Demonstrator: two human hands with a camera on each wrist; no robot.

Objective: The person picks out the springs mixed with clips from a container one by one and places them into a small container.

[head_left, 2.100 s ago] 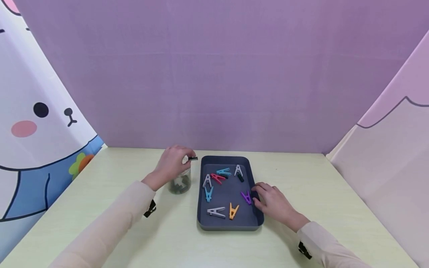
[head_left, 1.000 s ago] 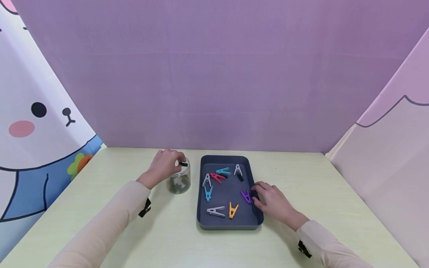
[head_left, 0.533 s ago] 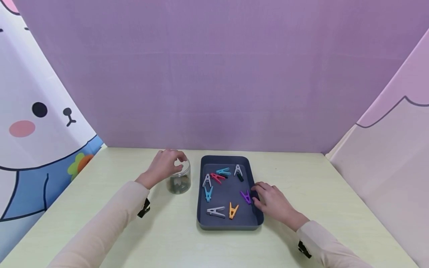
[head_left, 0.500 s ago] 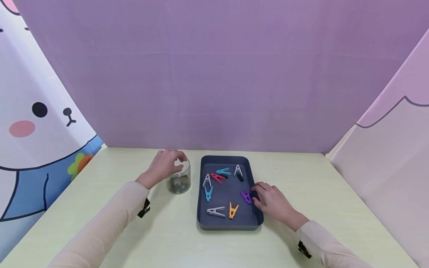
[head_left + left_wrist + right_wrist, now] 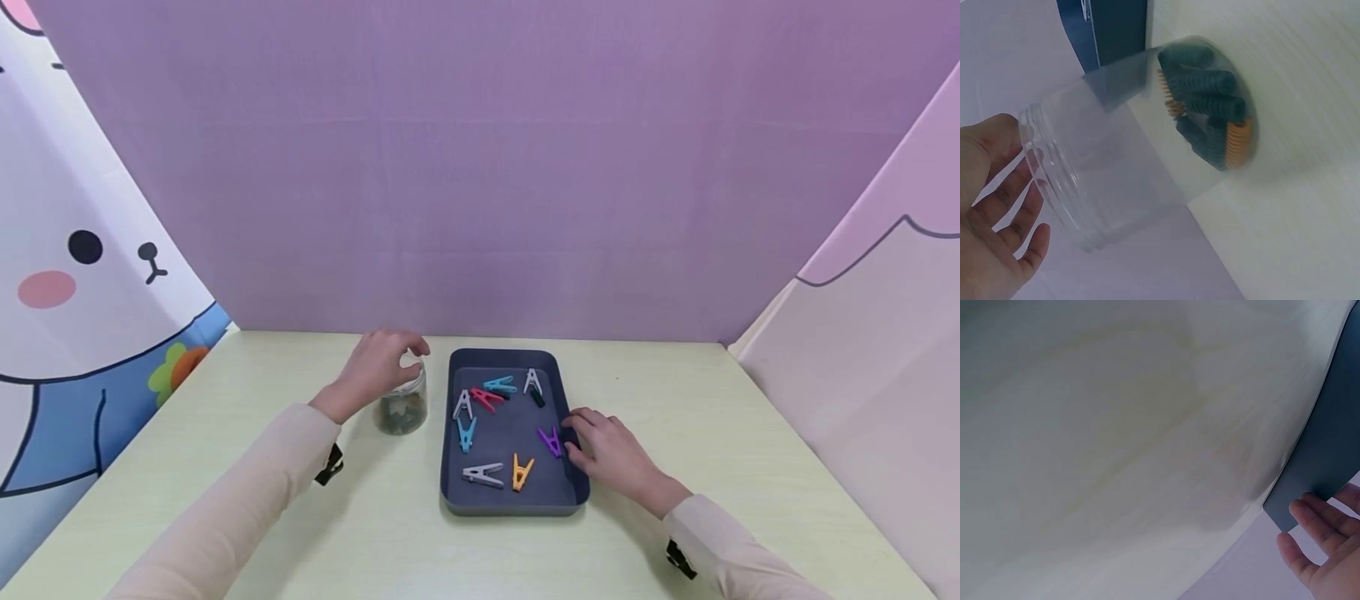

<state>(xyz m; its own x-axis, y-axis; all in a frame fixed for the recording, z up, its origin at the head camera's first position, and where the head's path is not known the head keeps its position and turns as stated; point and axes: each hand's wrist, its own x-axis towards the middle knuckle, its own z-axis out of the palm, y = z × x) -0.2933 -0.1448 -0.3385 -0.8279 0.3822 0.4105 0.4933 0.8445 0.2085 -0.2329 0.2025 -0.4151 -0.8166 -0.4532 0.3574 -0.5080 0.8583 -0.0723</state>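
Note:
In the head view my left hand [image 5: 375, 371] hovers over the mouth of a clear jar [image 5: 401, 410], its thumb and index finger apart and nothing between them. The left wrist view shows those fingers beside the jar's threaded rim, with dark green ribbed pieces [image 5: 1210, 81] and orange ones [image 5: 1238, 144] at the bottom. My right hand [image 5: 611, 450] rests against the right rim of a dark grey tray [image 5: 517, 507], fingers relaxed. A purple clothespin [image 5: 551, 442] lies just inside that wall.
Other clothespins lie in the tray: a yellow one [image 5: 522, 472], a red one [image 5: 486, 398], and several grey and blue ones. A dark ribbed piece [image 5: 537, 397] lies by the upper grey clothespin. Behind the pale table [image 5: 660, 383] rises a purple backdrop [image 5: 480, 167].
My left hand carried a small dark ribbed piece left over the jar mouth and let go of it. Now it has risen slightly and shifted right. The right hand stays in place.

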